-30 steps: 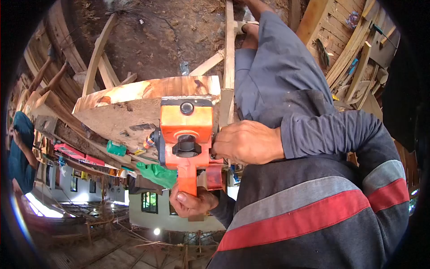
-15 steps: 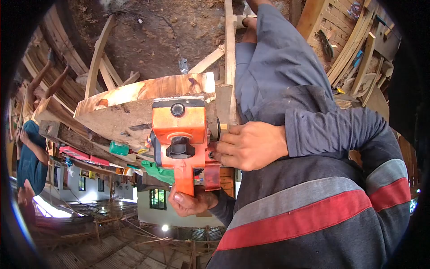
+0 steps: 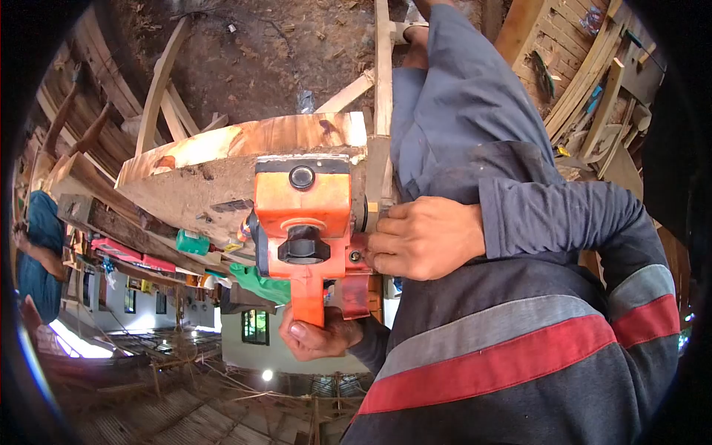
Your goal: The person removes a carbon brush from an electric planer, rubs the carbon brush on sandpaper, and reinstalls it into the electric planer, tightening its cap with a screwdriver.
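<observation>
An orange power planer [image 3: 304, 208] with a black knob [image 3: 302, 246] stands in front of a thick curved timber [image 3: 185, 182]. My left hand [image 3: 319, 335] is wrapped round the planer's orange handle, its thumb showing on the near side. Against the planer's side, by a small round bolt [image 3: 354, 256], the curled fingers of my right hand [image 3: 430, 237] press close together; their tips are partly hidden. Pale cut wood shows along one face of the timber. Whether the planer touches the timber cannot be made out.
A green bottle [image 3: 193, 242] and a green cloth [image 3: 256, 282] lie beyond the timber. A wooden post [image 3: 382, 81] rises beside my legs, and planks [image 3: 582, 81] are stacked on the other side. Another person [image 3: 41, 252] is at the far left.
The planer and both hands appear slightly farther right in view, with the surroundings shifted a little too. My grip looks the same. The other person's arm has lowered in the picture.
</observation>
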Action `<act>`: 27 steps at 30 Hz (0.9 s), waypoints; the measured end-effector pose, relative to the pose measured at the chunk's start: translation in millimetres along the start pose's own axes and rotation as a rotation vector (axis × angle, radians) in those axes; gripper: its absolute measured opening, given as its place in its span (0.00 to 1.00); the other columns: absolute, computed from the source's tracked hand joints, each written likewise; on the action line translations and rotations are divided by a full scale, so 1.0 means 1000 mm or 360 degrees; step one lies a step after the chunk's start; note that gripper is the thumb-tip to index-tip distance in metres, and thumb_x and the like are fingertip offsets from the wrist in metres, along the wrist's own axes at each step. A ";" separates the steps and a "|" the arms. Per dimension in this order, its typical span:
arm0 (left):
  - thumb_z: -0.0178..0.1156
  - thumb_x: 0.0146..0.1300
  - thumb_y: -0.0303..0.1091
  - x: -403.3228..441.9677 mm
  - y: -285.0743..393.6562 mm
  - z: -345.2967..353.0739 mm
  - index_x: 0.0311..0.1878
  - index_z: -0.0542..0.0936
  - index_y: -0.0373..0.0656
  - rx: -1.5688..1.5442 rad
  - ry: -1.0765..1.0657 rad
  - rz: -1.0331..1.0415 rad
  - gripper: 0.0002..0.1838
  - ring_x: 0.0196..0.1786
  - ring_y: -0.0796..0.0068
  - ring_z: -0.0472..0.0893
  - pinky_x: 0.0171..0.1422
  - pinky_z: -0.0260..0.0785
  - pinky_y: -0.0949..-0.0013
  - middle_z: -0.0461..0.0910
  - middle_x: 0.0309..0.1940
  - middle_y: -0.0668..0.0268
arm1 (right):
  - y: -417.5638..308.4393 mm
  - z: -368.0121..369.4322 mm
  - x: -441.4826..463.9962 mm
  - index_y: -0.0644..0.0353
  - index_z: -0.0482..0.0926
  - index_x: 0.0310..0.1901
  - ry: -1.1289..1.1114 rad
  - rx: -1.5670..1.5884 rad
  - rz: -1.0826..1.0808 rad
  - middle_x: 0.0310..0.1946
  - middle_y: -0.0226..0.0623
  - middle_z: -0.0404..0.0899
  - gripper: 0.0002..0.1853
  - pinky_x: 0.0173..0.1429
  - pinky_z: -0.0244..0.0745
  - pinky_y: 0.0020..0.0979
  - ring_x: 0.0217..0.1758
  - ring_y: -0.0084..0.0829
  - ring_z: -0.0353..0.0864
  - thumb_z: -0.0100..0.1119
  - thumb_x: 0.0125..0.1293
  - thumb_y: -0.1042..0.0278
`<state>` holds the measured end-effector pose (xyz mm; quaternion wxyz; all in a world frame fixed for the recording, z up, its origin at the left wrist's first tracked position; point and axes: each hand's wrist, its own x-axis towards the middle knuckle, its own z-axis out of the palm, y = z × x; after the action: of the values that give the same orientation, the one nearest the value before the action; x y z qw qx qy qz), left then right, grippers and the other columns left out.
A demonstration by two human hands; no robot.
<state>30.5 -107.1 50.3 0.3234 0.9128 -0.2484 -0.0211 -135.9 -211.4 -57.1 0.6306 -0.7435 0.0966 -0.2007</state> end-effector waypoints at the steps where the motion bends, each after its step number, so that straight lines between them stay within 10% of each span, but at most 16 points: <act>1: 0.55 0.69 0.44 0.000 -0.002 -0.003 0.29 0.77 0.30 0.0002 -0.0003 -0.0002 0.23 0.24 0.66 0.74 0.28 0.67 0.65 0.76 0.23 0.55 | 0.000 0.001 0.000 0.61 0.79 0.40 -0.0013 0.0009 0.0023 0.36 0.36 0.77 0.13 0.39 0.80 0.38 0.41 0.37 0.83 0.59 0.58 0.61; 19: 0.56 0.68 0.43 -0.001 -0.001 -0.006 0.33 0.79 0.29 -0.0026 -0.0020 0.0013 0.21 0.29 0.64 0.78 0.36 0.71 0.63 0.80 0.27 0.51 | -0.005 -0.007 0.014 0.59 0.79 0.45 -0.0176 0.0558 0.0476 0.38 0.44 0.77 0.11 0.38 0.80 0.48 0.38 0.49 0.83 0.63 0.61 0.67; 27: 0.63 0.66 0.44 -0.002 -0.002 -0.013 0.37 0.84 0.31 -0.0035 -0.0108 -0.0067 0.20 0.31 0.70 0.79 0.39 0.70 0.67 0.84 0.30 0.57 | -0.027 -0.011 0.024 0.60 0.77 0.40 -0.0161 0.0038 0.0448 0.27 0.43 0.82 0.07 0.32 0.80 0.48 0.28 0.51 0.85 0.60 0.66 0.67</act>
<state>32.2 -97.8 59.3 0.3242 0.9130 -0.2397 -0.0614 -121.2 -225.6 -25.5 0.6653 -0.7242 0.1656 -0.0738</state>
